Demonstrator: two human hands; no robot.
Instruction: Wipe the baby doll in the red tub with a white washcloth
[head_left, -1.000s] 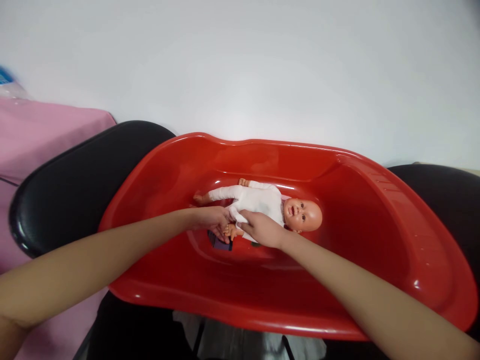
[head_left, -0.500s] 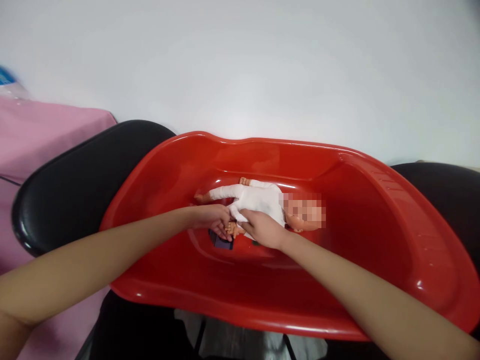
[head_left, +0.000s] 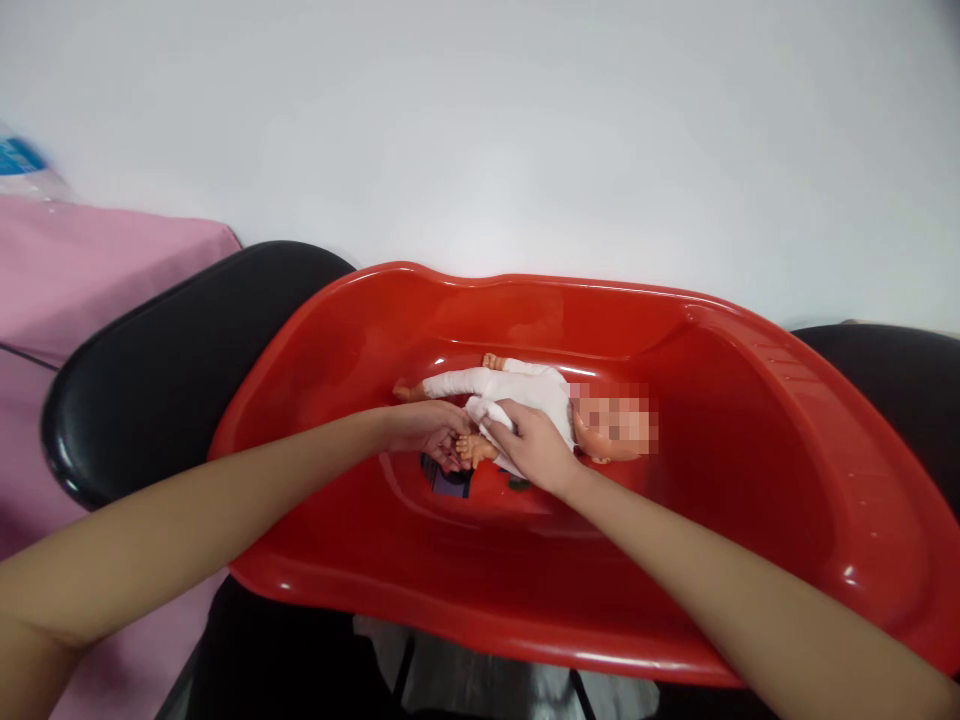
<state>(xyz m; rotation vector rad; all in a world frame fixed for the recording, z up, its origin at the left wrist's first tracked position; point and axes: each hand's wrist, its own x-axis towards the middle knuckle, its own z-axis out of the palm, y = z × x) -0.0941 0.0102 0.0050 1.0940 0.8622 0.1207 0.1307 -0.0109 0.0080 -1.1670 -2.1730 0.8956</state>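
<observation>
A baby doll (head_left: 525, 392) in a white one-piece suit lies on its back inside a red plastic baby tub (head_left: 750, 470), head to the right. My left hand (head_left: 424, 430) holds the doll's bare near hand and wrist. Fingers of my right hand (head_left: 529, 440) are closed on the bunched white sleeve at the doll's near arm. A small dark flat object (head_left: 448, 482) lies on the tub floor just below my hands, partly hidden by them.
The tub rests across two black padded chair seats, one at the left (head_left: 165, 350) and one at the right (head_left: 892, 360). A pink cloth (head_left: 82, 270) covers a surface at far left. A plain white wall (head_left: 480, 130) stands behind.
The view shifted slightly. My right hand has pushed the white sleeve further up the doll's near arm, baring more of it, while my left hand kept hold of the doll's hand.
</observation>
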